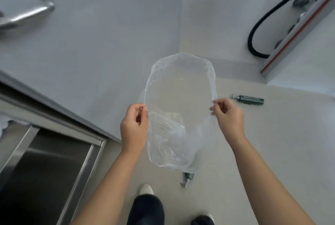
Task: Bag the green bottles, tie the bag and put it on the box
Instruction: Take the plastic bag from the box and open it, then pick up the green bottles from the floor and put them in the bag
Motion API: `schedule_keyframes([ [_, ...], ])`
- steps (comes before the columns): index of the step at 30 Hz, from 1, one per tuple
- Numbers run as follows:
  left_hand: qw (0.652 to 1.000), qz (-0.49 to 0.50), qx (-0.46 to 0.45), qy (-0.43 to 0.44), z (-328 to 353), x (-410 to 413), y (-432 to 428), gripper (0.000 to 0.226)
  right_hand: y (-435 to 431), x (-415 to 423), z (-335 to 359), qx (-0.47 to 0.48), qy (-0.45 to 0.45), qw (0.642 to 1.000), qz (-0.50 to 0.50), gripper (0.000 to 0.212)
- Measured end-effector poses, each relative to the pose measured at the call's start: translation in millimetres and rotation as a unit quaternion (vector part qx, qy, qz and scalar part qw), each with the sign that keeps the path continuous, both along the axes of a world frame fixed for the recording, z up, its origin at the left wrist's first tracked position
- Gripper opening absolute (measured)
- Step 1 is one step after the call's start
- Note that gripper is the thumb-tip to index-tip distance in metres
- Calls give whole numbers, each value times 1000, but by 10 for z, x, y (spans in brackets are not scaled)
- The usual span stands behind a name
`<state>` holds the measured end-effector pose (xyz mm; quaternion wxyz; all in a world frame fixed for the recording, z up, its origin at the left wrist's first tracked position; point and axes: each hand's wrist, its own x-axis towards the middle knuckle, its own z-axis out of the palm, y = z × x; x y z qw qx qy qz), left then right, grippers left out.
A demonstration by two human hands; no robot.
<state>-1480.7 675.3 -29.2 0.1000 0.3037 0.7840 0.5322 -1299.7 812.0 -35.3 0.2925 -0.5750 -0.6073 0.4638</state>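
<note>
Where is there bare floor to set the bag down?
Bare floor spreads right of the right hand, on the near side of the green bottle. Crowded beneath the bag, where a second bottle pokes out near the shoes.

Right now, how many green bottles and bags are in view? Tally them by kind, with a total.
Clear bag: 1
Green bottles: 2, one half hidden behind the bag
Total: 3
</note>
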Motion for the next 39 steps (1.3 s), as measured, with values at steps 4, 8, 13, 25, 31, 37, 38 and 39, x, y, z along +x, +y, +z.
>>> schedule_keyframes([
  [4,999,-44,-7,20,-611,-153,256,7,108,-37,-670,-15,32,998,-48,14],
  [8,997,-72,-25,24,-1434,-140,372,6,52,4,-1588,-46,52,995,-70,13],
  [13,994,-91,-49,35,-2527,-84,501,5,17,49,-2748,-80,78,988,-101,17],
  [25,981,-171,-84,29,-4788,17,846,4,160,335,-5206,-139,132,959,-211,12],
  [31,970,-233,-70,9,-5351,281,1006,15,104,711,-5909,-130,124,957,-226,10],
  [37,952,-301,-44,31,-5524,557,1046,17,-170,1063,-6269,-124,145,945,-265,9],
  [38,948,-313,-45,33,-5557,594,1023,16,-241,1089,-6341,-126,143,944,-270,9],
  [39,945,-323,-48,34,-5595,626,1003,15,-317,1106,-6414,-131,138,943,-273,10],
])
